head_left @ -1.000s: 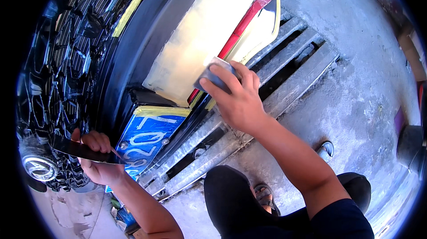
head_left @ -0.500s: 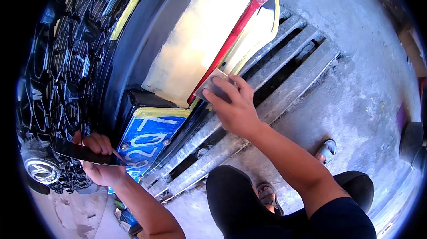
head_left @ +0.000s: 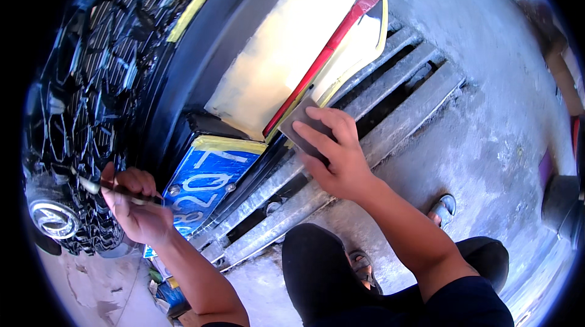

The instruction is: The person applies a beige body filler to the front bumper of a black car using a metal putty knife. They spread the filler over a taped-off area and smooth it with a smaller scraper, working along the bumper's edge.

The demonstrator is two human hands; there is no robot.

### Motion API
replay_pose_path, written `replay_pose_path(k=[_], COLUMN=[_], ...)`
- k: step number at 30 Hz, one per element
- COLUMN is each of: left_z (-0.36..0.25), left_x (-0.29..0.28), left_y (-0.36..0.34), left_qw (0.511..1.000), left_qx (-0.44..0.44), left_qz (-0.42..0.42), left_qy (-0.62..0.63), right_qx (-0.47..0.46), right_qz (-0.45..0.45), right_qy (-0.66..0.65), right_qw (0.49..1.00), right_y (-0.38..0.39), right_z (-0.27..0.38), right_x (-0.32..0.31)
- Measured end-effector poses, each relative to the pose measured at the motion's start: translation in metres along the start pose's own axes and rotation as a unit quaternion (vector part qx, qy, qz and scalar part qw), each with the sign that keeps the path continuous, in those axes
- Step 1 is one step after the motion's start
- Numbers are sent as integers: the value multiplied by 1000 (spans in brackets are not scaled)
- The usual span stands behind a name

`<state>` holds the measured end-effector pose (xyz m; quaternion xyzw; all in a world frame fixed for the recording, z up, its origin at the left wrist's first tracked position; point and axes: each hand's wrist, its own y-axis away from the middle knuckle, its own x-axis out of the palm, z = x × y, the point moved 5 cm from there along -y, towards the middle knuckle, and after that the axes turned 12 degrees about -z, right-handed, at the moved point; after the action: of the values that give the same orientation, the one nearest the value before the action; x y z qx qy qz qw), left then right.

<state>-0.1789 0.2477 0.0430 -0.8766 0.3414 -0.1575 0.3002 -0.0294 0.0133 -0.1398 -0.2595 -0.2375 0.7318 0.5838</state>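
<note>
My right hand (head_left: 335, 150) presses a flat grey pad (head_left: 303, 125) against the bumper's lower edge, beside the lower end of a red strip (head_left: 326, 53). A pale, filler-coated panel (head_left: 265, 62) lies just left of that strip. My left hand (head_left: 135, 211), at lower left, grips a thin dark flat tool (head_left: 131, 198), seen nearly edge-on, over the car's black grille (head_left: 91, 101). Between my hands is a blue number plate (head_left: 201, 187) with yellow masking tape (head_left: 226, 144) along its top edge.
Slotted concrete grating (head_left: 414, 101) runs under the bumper, with rough concrete floor (head_left: 475, 156) to the right. My knees and sandalled feet show below. A round chrome emblem (head_left: 52, 216) is at far left. A dark object (head_left: 557, 202) stands at the right rim.
My right hand has moved down and a little right with the pad, off the red strip. My left hand has shifted slightly up, and its flat tool has tilted more edge-on.
</note>
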Motion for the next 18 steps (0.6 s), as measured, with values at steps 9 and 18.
replay_pose_path(k=[9,18], left_z=[13,16], left_x=[56,46], left_y=[133,164], left_qw=[968,965], left_qx=[-182,-198], left_qz=[-170,-139], left_qy=[16,101], right_qx=[91,-110], right_qz=[188,259], right_qy=[-485,28], right_qw=[849,959], right_y=[-9,-4], right_z=[72,24], right_x=[-22,-23])
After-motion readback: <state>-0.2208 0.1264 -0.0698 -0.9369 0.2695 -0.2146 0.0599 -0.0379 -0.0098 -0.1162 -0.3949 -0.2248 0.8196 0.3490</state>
